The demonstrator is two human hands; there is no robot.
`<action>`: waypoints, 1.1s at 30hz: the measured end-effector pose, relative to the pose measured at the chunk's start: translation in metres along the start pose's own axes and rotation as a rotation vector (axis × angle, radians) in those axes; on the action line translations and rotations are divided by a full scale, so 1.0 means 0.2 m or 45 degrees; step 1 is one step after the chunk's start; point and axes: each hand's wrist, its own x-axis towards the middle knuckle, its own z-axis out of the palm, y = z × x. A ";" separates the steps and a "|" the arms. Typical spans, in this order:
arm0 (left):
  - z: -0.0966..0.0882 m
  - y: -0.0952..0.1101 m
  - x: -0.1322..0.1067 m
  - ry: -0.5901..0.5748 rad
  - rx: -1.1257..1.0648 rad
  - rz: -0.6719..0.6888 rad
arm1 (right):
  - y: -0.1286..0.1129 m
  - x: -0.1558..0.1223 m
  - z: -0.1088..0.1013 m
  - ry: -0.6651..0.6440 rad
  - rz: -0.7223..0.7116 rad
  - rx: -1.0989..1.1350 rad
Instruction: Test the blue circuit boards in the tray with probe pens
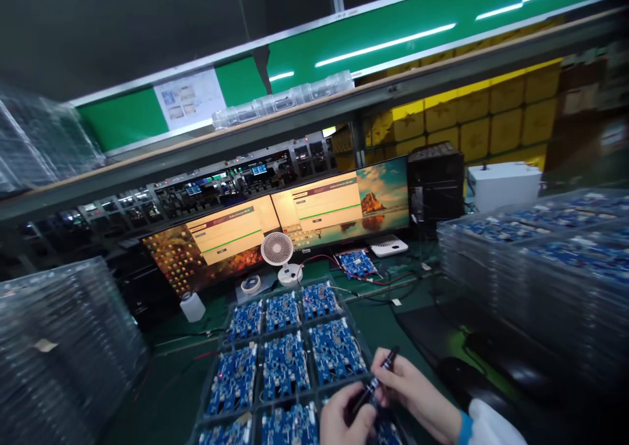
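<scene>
Both of my hands meet over the lower right of a clear tray (369, 361) that holds several blue circuit boards (285, 364) in compartments. Between them is a slim black marker pen (375, 382) with white print, held at a slant. My left hand (344, 415) is closed round its lower end. The fingers of my right hand (400, 379) pinch its upper end, and a blue band circles that wrist. Part of the boards beneath my hands is hidden.
Behind the tray stand two lit monitors (339, 206), a small white fan (278, 250), a roll of tape (250, 284), a white bottle (192, 307) and a loose circuit board (357, 263) with wires. Stacked trays rise at left (63, 360) and right (531, 281). A shelf (295, 111) crosses above.
</scene>
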 end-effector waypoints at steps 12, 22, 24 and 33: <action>-0.43 0.29 0.84 0.247 1.071 0.066 | 0.03 0.08 -0.09 0.478 -0.148 0.375; -0.40 0.08 1.36 0.179 1.329 -0.119 | 0.03 0.06 -0.05 0.571 -0.269 0.200; -0.39 0.07 1.41 0.165 1.389 -0.157 | 0.04 0.05 -0.05 0.598 -0.303 0.161; -0.34 0.11 1.49 0.163 1.593 -0.287 | 0.04 0.04 -0.02 0.536 -0.373 -0.086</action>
